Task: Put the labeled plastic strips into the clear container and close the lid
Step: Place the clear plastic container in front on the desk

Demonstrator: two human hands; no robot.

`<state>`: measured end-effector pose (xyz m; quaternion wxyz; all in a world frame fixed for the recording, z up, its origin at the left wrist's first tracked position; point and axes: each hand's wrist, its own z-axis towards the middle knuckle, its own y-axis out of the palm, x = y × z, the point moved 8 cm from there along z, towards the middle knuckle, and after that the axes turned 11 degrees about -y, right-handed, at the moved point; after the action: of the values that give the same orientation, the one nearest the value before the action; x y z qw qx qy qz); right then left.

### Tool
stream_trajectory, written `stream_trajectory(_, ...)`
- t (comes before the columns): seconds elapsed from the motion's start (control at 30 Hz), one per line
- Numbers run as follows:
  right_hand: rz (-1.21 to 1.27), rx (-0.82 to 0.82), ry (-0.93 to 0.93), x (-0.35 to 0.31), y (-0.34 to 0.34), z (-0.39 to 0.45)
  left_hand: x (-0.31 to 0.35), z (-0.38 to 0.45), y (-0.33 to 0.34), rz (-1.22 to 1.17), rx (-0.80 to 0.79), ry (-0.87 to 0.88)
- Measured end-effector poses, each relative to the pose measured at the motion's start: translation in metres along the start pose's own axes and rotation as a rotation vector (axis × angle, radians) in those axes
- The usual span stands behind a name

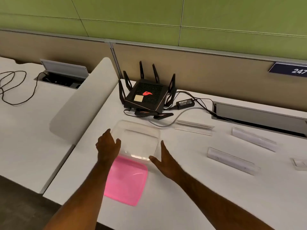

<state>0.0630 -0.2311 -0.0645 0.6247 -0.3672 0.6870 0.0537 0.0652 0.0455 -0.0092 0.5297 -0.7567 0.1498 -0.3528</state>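
A clear square container (139, 140) stands open on the white desk, with nothing visible inside. Its pink lid (127, 181) lies flat just in front of it, nearer to me. My left hand (108, 145) is at the container's left side, fingers loosely curved against the wall. My right hand (163, 159) is at the container's right front corner, fingers straight and thumb spread. Three clear plastic strips with white labels lie to the right: one far (193, 127), one far right (254, 141), one nearer (232, 161).
A black router (146, 95) with upright antennas and its power brick (185, 103) and cables sit behind the container. A small clear piece (299, 164) lies at the right edge. A desk cable hatch (259, 117) is at the back right. A grey divider (86, 100) stands left.
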Motion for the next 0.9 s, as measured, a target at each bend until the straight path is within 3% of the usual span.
stream_trajectory(0.23,0.226,-0.027,0.024,-0.003,0.008,0.000,0.002,-0.002,-0.002,-0.186,-0.077,-0.057)
stream_trajectory(0.43,0.341,-0.009,0.010,-0.007,-0.003,-0.004,0.013,-0.008,-0.011,-0.312,-0.021,-0.058)
stream_trajectory(0.9,0.301,0.147,-0.037,-0.007,-0.064,-0.042,0.048,-0.054,-0.017,-0.401,-0.063,0.052)
